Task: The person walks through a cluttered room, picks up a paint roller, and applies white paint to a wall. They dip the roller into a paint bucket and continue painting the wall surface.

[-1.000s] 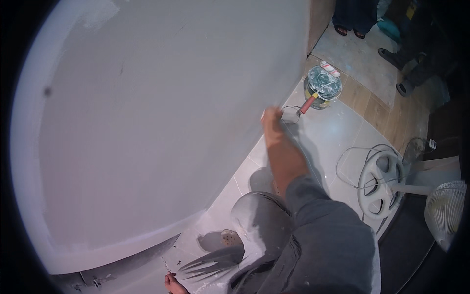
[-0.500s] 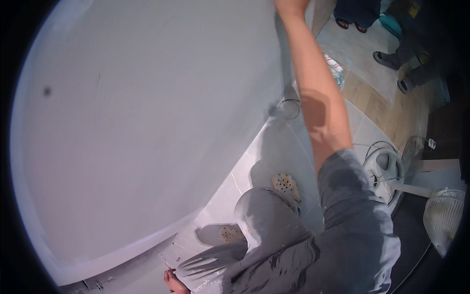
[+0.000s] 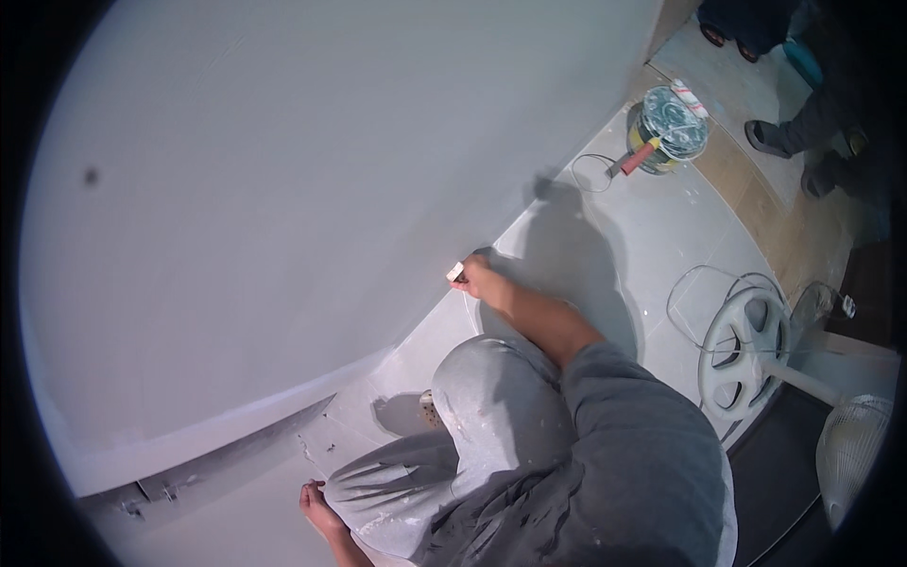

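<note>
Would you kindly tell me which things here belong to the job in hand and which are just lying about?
Belong to the job:
- small pale block, held in the right hand
- grey wall
- probably the splashed bucket, roller and red-handled tool

Apparently just about:
- pale fan
- looped cable

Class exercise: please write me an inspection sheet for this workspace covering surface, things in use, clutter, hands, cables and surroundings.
Surface: grey wall; pale tiled floor with white specks.
Things in use: small white block near the wall's lower edge.
Clutter: smeared bucket, striped roller on top, red-handled tool alongside; white stand with spoked base.
Hands: right hand holds the block; left hand by the knee, grip unclear.
Cables: thin cable looped beside the stand.
Surroundings: other people's feet, upper right.
</note>
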Demonstrator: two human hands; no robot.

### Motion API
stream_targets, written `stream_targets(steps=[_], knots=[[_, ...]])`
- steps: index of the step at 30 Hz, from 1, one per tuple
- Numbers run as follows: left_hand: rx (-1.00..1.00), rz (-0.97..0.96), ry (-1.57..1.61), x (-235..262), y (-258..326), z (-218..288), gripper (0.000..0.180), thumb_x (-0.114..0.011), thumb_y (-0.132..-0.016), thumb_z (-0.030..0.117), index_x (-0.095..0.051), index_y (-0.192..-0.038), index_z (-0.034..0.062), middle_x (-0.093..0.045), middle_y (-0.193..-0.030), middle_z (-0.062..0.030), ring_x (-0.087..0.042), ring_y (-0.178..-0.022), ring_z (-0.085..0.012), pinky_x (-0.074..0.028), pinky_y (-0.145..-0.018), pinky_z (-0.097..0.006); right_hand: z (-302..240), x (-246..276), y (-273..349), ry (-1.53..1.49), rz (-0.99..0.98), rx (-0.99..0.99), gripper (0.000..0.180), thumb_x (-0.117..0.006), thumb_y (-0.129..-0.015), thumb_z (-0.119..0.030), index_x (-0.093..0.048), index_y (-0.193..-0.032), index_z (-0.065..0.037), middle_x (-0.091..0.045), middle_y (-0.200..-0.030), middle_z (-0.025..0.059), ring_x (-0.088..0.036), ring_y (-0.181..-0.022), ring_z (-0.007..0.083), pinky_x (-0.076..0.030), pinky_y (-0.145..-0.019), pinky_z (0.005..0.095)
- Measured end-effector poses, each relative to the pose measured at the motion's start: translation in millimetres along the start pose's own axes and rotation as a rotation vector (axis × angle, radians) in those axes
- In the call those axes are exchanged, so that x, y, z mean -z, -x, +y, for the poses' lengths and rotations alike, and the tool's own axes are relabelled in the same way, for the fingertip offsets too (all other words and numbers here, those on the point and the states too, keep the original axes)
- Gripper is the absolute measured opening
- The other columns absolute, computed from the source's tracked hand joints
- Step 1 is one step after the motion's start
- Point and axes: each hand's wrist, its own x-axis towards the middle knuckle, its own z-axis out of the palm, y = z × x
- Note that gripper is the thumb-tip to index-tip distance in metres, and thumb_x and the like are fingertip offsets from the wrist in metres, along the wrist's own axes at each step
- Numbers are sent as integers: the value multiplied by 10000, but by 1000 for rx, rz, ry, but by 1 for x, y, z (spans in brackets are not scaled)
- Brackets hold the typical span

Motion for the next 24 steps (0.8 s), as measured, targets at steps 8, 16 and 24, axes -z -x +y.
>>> stream_targets(steps=[8,16,24], knots=[[30,24,40,-12,-1,18,321,-559,-994,200,-564,-724,27,-542,-647,-7,-486,-616,-103,-385,-586,-280,-174,60,59,-554,-45,549,295,-620,-993,-216,-512,-1220,-63,-604,-1140,97,-631,-956,238,-570,-755,420],[-2,23,31,-6,-21,-6,302,-590,-978,203,-600,-721,45,-319,-638,81,-252,-593,-51,-185,-549,-281,-75,-26,165,-380,44,422,430,-592,-1018,-182,-306,-1339,-199,-506,-1297,90,-584,-1093,242,-531,-891,492],[-148,17,-4,-13,-20,9,335,-598,-994,241,-597,-729,36,-333,-643,82,-251,-610,-52,-173,-552,-285,-161,-10,161,-425,45,548,388,-564,-1025,-215,-371,-1340,-96,-586,-1159,104,-642,-864,231,-590,-595,388]])
